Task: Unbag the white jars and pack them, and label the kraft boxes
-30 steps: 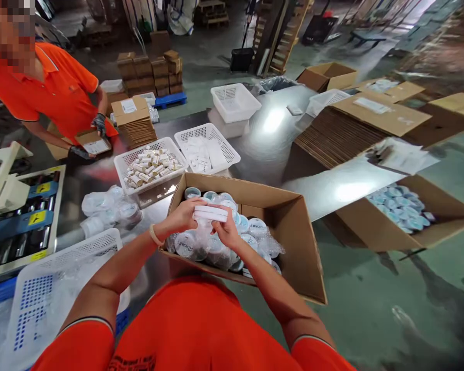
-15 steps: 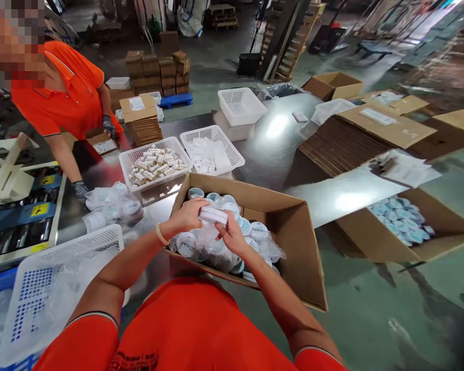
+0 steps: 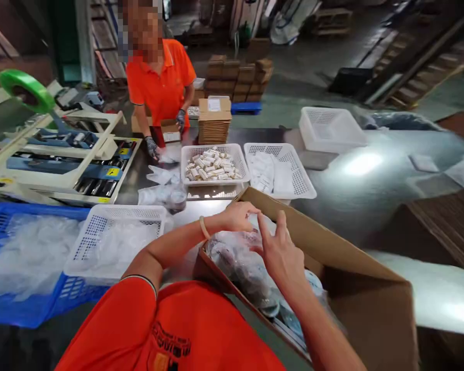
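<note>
Closest, left hand (image 3: 235, 216), bangle at the wrist, curled over plastic-bagged round containers (image 3: 235, 270) inside an open cardboard carton (image 3: 367, 288), grip unclear; right hand (image 3: 280, 255) just apart, fingers spread, holding nothing visible. Carton flaps folded outward, apparently to keep the opening reachable. Beyond, on a steel table (image 3: 204, 208), a white basket (image 3: 212, 147) of capped tubes and a second basket (image 3: 278, 147) of sachets, both within easy reach; farther, a co-worker (image 3: 158, 82) in orange.

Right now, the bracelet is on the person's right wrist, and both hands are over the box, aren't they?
No: the head view shows the bracelet on the left wrist, not the right. The left hand and right hand are over the box.
</note>
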Demonstrator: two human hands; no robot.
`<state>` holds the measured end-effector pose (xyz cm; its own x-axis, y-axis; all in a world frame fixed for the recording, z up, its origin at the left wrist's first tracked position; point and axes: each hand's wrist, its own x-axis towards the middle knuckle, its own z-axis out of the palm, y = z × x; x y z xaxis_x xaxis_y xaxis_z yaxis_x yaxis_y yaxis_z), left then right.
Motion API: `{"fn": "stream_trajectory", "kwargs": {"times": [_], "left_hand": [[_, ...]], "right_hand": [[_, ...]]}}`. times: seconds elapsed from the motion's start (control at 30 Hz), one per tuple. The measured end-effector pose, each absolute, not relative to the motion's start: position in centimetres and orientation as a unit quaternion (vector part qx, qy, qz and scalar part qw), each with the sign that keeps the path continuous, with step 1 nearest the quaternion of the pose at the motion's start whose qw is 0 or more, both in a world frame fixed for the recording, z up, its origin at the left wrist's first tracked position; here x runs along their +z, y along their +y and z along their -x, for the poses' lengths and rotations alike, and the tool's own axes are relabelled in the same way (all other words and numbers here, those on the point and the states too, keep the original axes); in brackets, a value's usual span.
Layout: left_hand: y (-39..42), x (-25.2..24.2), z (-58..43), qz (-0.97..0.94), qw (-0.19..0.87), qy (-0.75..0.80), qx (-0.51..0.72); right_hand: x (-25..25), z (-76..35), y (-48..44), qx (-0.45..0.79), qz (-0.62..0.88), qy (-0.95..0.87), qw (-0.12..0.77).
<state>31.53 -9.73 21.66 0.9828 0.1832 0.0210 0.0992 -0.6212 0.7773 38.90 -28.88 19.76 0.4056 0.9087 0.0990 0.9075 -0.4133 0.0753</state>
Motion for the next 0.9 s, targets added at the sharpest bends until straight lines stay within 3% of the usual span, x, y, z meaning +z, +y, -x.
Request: {"fn": "stream_trajectory", "kwargs": {"times": [0.13, 0.23, 0.3, 0.47, 0.6, 0.9], "left_hand": [[-2.6, 22.9, -27.9, -0.868, 0.449, 0.160, 0.141], [4.3, 24.3, -23.6, -0.864, 0.375, 0.274, 0.195], [8.9, 24.7, -20.8, -0.861, 0.341, 0.311, 0.211], [18.0, 22.3, -16.7, -0.863, 0.208, 0.413, 0.202], [21.9, 18.6, -15.3, -0.852, 0.194, 0.445, 0.197], [17.5, 9.5, -15.0, -0.850, 0.230, 0.441, 0.175]], "right_hand": [[20.3, -40.1, -26.4, 0.155, -0.733, 0.637, -0.180], [19.9, -40.4, -25.6, 0.215, -0.714, 0.581, -0.328], [18.8, -40.4, -25.5, 0.179, -0.725, 0.550, -0.374], [14.7, -39.7, -27.0, 0.075, -0.774, 0.495, -0.388], [12.5, -38.9, -29.0, 0.051, -0.807, 0.441, -0.389], [10.4, -39.2, -32.7, -0.006, -0.888, 0.344, -0.306]]}}
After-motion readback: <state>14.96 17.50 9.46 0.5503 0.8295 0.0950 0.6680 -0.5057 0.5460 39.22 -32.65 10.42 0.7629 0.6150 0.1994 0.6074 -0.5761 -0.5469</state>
